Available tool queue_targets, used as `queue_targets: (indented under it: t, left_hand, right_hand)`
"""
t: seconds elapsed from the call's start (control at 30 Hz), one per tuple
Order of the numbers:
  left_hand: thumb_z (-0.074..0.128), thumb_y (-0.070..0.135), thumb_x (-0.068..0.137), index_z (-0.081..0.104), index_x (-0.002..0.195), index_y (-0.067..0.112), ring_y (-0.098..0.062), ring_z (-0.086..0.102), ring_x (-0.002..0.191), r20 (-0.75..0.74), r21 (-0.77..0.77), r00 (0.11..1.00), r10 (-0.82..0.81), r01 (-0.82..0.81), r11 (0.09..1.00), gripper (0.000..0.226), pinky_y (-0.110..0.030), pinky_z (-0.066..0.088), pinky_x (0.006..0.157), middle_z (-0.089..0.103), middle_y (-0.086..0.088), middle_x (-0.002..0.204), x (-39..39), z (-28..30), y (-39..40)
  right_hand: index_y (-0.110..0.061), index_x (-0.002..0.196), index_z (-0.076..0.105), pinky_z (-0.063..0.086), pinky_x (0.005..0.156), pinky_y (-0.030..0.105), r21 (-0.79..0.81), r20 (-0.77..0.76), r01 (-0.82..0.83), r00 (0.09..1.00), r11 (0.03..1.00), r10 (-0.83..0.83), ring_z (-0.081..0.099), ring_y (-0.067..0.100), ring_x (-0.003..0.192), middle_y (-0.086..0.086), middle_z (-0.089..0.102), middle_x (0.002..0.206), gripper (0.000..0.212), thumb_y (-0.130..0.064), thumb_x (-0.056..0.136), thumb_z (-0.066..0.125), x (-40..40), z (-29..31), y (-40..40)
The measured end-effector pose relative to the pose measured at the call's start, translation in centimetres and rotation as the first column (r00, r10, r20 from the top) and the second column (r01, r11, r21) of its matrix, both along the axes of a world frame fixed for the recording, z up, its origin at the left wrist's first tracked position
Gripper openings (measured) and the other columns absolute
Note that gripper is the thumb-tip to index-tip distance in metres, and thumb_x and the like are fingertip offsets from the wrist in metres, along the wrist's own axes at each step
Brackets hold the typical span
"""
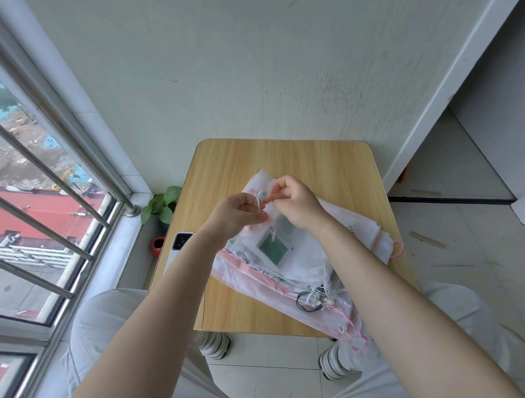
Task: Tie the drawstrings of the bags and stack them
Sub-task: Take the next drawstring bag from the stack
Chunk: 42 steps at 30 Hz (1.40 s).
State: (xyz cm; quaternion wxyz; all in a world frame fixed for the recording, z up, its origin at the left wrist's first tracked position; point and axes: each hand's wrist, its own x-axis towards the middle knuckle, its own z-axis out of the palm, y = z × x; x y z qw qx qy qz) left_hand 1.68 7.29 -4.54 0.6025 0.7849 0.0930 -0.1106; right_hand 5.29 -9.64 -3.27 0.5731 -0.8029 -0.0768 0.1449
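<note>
Daylight is pouring through the barred window (41, 206) at left; a wooden table (283, 159) is standing against the far pale wall (250, 65) on tiled floor (261, 365).

left hand (238, 213) + right hand (297, 202): pinch white drawstring (259, 202) | above bag pile (287, 257) | wooden table (283, 156) | phone (179, 246) at left edge

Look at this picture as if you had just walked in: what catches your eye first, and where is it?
First, the left hand and right hand, raised together over the middle of the wooden table, pinching a white drawstring. Beneath them lies a loose pile of white and pink bags, cords trailing off the near edge. A phone sits by the table's left edge.
</note>
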Motion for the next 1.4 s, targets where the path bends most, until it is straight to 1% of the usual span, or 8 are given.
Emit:
queue_targets:
  t: [0.17, 0.3, 0.47, 0.6, 0.73, 1.2, 1.27, 1.4]
  left_hand:
    - [0.078, 0.002, 0.077, 0.062, 0.079, 0.011, -0.011, 0.062, 0.070, 0.142, 0.140, 0.987, 0.075, -0.095, 0.986, 0.018, -0.010, 0.047, 0.057, 0.069, -0.002, 0.081, -0.2, -0.5, -0.8]
    - [0.073, 0.009, 0.082, 0.063, 0.076, 0.019, -0.011, 0.066, 0.075, 0.251, 0.313, 0.964, 0.086, -0.165, 0.935, 0.016, -0.011, 0.046, 0.062, 0.070, 0.003, 0.084, -0.3, -1.6, -1.1]
    - [0.074, 0.013, 0.082, 0.071, 0.084, 0.013, -0.011, 0.067, 0.074, 0.356, 0.353, 0.930, 0.093, -0.226, 0.908, 0.004, -0.018, 0.051, 0.068, 0.071, 0.002, 0.080, -0.3, -2.2, -1.3]
    - [0.075, 0.010, 0.081, 0.073, 0.087, 0.014, -0.009, 0.067, 0.075, 0.383, 0.357, 0.919, 0.092, -0.239, 0.903, 0.007, -0.015, 0.051, 0.069, 0.072, 0.004, 0.080, -0.3, -2.3, -1.1]
    - [0.076, 0.009, 0.080, 0.073, 0.083, 0.016, -0.010, 0.066, 0.073, 0.352, 0.319, 0.928, 0.127, -0.246, 0.915, 0.007, -0.020, 0.052, 0.068, 0.072, 0.004, 0.077, -0.4, -2.4, -0.8]
    - [0.076, 0.006, 0.081, 0.075, 0.082, 0.008, 0.001, 0.062, 0.055, 0.135, 0.121, 0.972, 0.194, -0.210, 0.970, 0.003, -0.015, 0.049, 0.056, 0.073, 0.003, 0.076, -0.7, -1.7, -0.4]
    - [0.075, 0.008, 0.083, 0.072, 0.081, 0.006, -0.003, 0.059, 0.050, 0.081, 0.163, 0.978, 0.191, -0.202, 0.966, 0.004, -0.015, 0.046, 0.048, 0.071, 0.002, 0.073, -0.6, -1.3, -0.5]
    - [0.072, 0.002, 0.085, 0.065, 0.084, -0.002, -0.019, 0.072, 0.068, -0.039, -0.011, 0.973, 0.230, -0.230, 0.973, 0.009, -0.024, 0.058, 0.059, 0.073, -0.013, 0.091, -0.2, -0.5, -0.6]
  right_hand:
    - [-0.015, 0.096, 0.057, 0.041, 0.061, 0.014, -0.131, -0.096, -0.084, 0.993, 0.988, 0.072, 0.060, 0.011, 0.078, 0.005, 0.067, 0.094, 0.010, -0.008, 0.090, 0.060, 0.3, -1.4, 0.6]
    - [-0.017, 0.092, 0.060, 0.048, 0.079, 0.030, -0.172, -0.137, -0.086, 0.989, 0.981, 0.063, 0.062, 0.017, 0.080, 0.004, 0.072, 0.088, 0.006, -0.012, 0.090, 0.059, 0.4, -2.0, 0.8]
    - [-0.018, 0.080, 0.067, 0.036, 0.061, 0.018, -0.118, -0.193, -0.112, 0.977, 0.987, 0.087, 0.051, 0.003, 0.063, -0.004, 0.067, 0.075, 0.013, -0.015, 0.092, 0.061, 0.2, -2.1, 0.6]
    - [-0.009, 0.095, 0.072, 0.038, 0.063, 0.017, -0.003, -0.276, -0.084, 0.958, 0.996, 0.080, 0.052, 0.005, 0.062, 0.000, 0.070, 0.073, 0.010, -0.014, 0.090, 0.066, 0.2, -2.5, 0.6]
    - [-0.006, 0.103, 0.071, 0.036, 0.050, 0.010, 0.087, -0.332, -0.082, 0.937, 0.993, 0.107, 0.053, -0.002, 0.051, 0.000, 0.067, 0.071, 0.014, -0.009, 0.092, 0.063, 0.2, -2.6, 0.3]
    - [-0.014, 0.085, 0.070, 0.042, 0.068, 0.023, 0.155, -0.377, -0.088, 0.915, 0.984, 0.141, 0.057, 0.011, 0.069, 0.002, 0.069, 0.076, 0.005, -0.013, 0.084, 0.075, 0.5, -3.9, -0.2]
    - [-0.013, 0.084, 0.069, 0.043, 0.069, 0.024, 0.135, -0.358, -0.090, 0.924, 0.987, 0.133, 0.057, 0.012, 0.068, 0.002, 0.068, 0.075, 0.006, -0.013, 0.083, 0.075, 0.5, -3.9, -0.1]
    - [-0.010, 0.086, 0.068, 0.048, 0.070, 0.027, 0.154, -0.344, -0.082, 0.930, 0.985, 0.131, 0.061, 0.015, 0.068, 0.004, 0.068, 0.075, 0.007, -0.012, 0.085, 0.074, 0.6, -3.6, 0.0]
